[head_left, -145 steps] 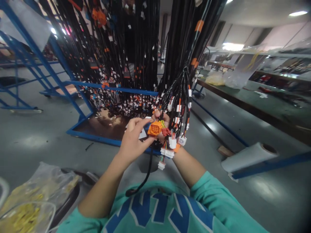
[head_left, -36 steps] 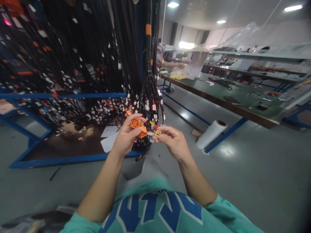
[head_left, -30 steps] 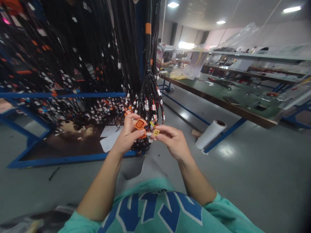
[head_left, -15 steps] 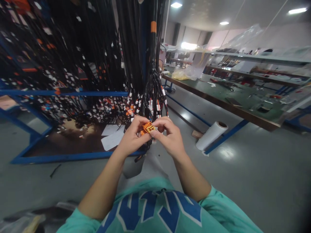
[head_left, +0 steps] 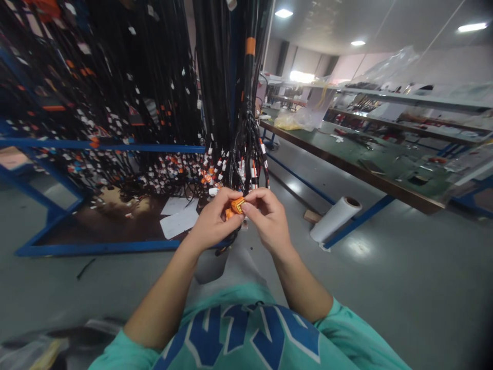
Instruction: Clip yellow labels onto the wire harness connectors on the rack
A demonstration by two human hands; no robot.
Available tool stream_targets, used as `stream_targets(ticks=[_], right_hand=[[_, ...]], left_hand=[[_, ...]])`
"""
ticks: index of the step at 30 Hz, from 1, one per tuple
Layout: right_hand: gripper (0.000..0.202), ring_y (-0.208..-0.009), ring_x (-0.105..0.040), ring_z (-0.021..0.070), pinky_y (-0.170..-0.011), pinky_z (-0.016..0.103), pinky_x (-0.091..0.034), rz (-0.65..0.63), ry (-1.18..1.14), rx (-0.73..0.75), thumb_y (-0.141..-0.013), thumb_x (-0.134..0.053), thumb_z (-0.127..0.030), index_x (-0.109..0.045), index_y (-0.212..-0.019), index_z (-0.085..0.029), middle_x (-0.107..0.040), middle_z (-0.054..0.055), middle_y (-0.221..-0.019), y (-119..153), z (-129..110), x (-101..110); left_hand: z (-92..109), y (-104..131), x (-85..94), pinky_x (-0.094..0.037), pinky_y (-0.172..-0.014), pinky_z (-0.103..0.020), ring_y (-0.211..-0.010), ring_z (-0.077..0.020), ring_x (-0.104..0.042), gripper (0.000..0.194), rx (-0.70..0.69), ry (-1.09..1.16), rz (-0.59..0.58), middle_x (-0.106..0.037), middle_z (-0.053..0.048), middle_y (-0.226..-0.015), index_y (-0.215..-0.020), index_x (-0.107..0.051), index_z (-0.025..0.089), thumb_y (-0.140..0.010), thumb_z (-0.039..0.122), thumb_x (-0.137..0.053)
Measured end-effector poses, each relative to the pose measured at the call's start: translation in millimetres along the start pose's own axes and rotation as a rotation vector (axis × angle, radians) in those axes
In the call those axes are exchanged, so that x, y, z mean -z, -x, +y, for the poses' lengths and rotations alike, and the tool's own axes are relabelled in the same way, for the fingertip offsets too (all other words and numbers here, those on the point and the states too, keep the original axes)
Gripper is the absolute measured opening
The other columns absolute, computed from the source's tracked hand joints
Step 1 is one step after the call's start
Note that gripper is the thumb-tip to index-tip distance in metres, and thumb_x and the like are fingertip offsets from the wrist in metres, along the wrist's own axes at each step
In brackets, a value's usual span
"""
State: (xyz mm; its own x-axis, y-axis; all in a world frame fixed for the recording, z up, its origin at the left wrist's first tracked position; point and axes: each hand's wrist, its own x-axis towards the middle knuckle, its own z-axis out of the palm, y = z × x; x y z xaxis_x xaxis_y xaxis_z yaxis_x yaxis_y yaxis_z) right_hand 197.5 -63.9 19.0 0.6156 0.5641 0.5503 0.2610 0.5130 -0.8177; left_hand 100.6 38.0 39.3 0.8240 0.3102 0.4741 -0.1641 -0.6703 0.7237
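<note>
An orange connector [head_left: 238, 205] with a yellowish inner face sits between the fingertips of both hands, in front of my chest. My left hand [head_left: 216, 218] is closed on its left side, thumb below and index finger above. From the right, my right hand [head_left: 267, 218] pinches the connector's edge with thumb and index finger. Fingers cover much of it. Just beyond the hands hangs a bundle of black cables [head_left: 248, 139] with white and orange tags and connectors at their lower ends.
A blue rack [head_left: 115, 250] full of hanging cable harnesses stands on the left, with white papers [head_left: 179, 221] on its base board. On the right is a long green-topped workbench [head_left: 335, 146]. A roll of clear film [head_left: 335, 220] leans by its leg.
The connector has turned in my fingers, so its yellow-patterned face shows less and its orange side more. Both hands stay in nearly the same place.
</note>
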Motion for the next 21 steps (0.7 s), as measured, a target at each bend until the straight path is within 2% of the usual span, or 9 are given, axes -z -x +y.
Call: stream_targets(ticks=[3,8,14,18,21], right_hand=[[0.02,-0.062,-0.048,0.0089,-0.057,0.022,-0.04,0.005,-0.057,-0.104,-0.071,-0.064,-0.028,-0.053,-0.085,-0.02,-0.053,-0.002,-0.073,-0.2,-0.1,-0.9],[0.026,-0.07,-0.055,0.0112,-0.065,0.026,-0.046,-0.093,-0.089,-0.2,-0.067,-0.066,-0.03,-0.056,-0.089,-0.02,-0.06,0.001,-0.082,-2.2,-2.1,1.3],[0.023,-0.069,-0.057,0.0113,-0.065,0.026,-0.047,-0.03,-0.162,-0.222,-0.065,-0.069,-0.029,-0.06,-0.084,-0.019,-0.061,0.0,-0.077,-2.8,4.5,-0.2],[0.029,-0.064,-0.053,0.0083,-0.059,0.022,-0.045,-0.148,-0.265,-0.324,-0.062,-0.073,-0.028,-0.059,-0.086,-0.019,-0.059,-0.001,-0.077,-4.9,5.8,6.1],[0.033,-0.059,-0.05,0.0063,-0.055,0.02,-0.042,-0.175,-0.264,-0.36,-0.06,-0.076,-0.026,-0.057,-0.086,-0.018,-0.057,-0.002,-0.076,-4.7,3.1,8.4]], left_hand=[[0.7,1.6,0.0,-0.041,-0.062,-0.024,-0.067,-0.0116,-0.052,0.026,0.015,-0.105,0.011,-0.054,0.001,-0.08,-0.099,-0.048,0.02,-0.074,0.024,-0.052],[0.5,3.6,0.8,-0.04,-0.061,-0.024,-0.066,-0.0124,-0.054,0.023,-0.057,-0.25,0.027,-0.059,0.001,-0.081,-0.096,-0.05,0.02,-0.074,0.027,-0.05],[-0.6,3.7,0.9,-0.04,-0.059,-0.024,-0.064,-0.0125,-0.055,0.021,-0.058,-0.328,0.033,-0.059,0.001,-0.078,-0.094,-0.05,0.02,-0.075,0.029,-0.049],[0.1,3.6,1.8,-0.041,-0.058,-0.023,-0.065,-0.0128,-0.056,0.022,-0.082,-0.375,-0.003,-0.061,0.0,-0.08,-0.097,-0.05,0.02,-0.077,0.029,-0.048],[0.9,4.0,2.1,-0.041,-0.059,-0.023,-0.065,-0.0128,-0.057,0.021,-0.125,-0.443,-0.026,-0.062,0.0,-0.082,-0.098,-0.051,0.02,-0.079,0.028,-0.047]])
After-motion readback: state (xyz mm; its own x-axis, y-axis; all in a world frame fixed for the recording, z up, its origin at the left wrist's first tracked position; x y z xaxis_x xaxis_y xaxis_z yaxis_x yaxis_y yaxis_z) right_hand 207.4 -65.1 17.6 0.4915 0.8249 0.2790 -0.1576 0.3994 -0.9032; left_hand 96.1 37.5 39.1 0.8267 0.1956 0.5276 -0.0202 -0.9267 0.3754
